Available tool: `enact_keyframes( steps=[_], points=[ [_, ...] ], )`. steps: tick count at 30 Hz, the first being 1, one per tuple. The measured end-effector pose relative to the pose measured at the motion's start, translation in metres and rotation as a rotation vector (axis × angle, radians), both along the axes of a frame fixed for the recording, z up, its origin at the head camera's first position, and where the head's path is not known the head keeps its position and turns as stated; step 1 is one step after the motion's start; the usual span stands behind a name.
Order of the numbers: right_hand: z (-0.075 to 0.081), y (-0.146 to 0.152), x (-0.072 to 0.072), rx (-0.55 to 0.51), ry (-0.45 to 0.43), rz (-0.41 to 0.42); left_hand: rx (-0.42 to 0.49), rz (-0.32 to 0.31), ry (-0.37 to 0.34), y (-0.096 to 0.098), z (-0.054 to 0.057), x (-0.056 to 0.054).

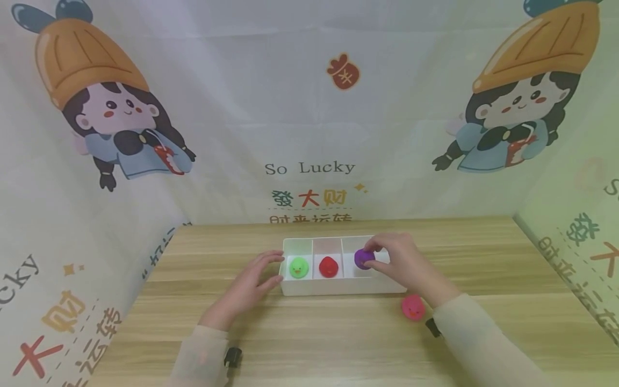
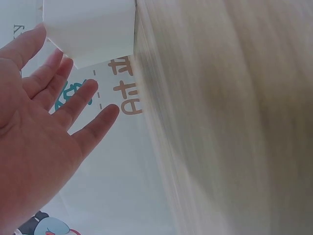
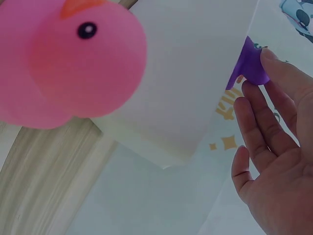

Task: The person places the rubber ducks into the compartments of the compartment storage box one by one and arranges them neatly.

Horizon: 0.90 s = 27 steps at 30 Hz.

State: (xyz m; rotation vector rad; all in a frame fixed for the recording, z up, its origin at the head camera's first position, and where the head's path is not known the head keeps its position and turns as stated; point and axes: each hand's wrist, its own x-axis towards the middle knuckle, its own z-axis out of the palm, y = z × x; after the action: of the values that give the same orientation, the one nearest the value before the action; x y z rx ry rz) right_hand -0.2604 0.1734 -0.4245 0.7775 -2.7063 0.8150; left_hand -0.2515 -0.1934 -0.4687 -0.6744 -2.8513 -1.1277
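A white box (image 1: 304, 287) with compartments stands on the table. My left hand (image 1: 251, 282) holds its fingers extended at the box's left end; in the left wrist view the fingertips touch or nearly touch its white wall (image 2: 93, 34). Over the third compartment from the left, my right hand (image 1: 401, 263) pinches a purple toy (image 1: 364, 259) between thumb and fingers. The right wrist view gives this purple toy (image 3: 253, 66) a rounded body and a flared edge. A green toy duck (image 1: 299, 267) sits in the leftmost compartment, a red rounded toy (image 1: 329, 267) in the one beside it.
A pink toy duck (image 1: 413, 307) rests on the wooden table (image 1: 329, 344), in front of the box's right end and under my right wrist. Printed cloth (image 1: 232, 107) hangs behind the table and along both sides.
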Motion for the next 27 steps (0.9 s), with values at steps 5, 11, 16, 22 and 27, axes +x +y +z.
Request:
enact_keyframes(
  steps=[5, 11, 16, 22, 27],
  points=[
    [-0.004, -0.002, -0.007, 0.018, -0.028, 0.006, 0.000, 0.001, 0.009, 0.000, 0.000, -0.001],
    [-0.006, -0.006, -0.013, 0.061, -0.059, 0.002, -0.001, -0.003, 0.012, 0.000, 0.000, -0.001],
    [-0.007, -0.009, -0.019, 0.117, -0.080, -0.007, 0.005, -0.002, 0.010, 0.000, 0.001, -0.001],
    [-0.006, -0.012, -0.023, 0.146, -0.091, 0.011, 0.003, -0.004, 0.009, 0.000, 0.000, -0.002],
    [-0.008, -0.013, -0.024, 0.175, -0.102, 0.035, -0.013, -0.008, 0.006, 0.001, 0.000, -0.001]
  ],
)
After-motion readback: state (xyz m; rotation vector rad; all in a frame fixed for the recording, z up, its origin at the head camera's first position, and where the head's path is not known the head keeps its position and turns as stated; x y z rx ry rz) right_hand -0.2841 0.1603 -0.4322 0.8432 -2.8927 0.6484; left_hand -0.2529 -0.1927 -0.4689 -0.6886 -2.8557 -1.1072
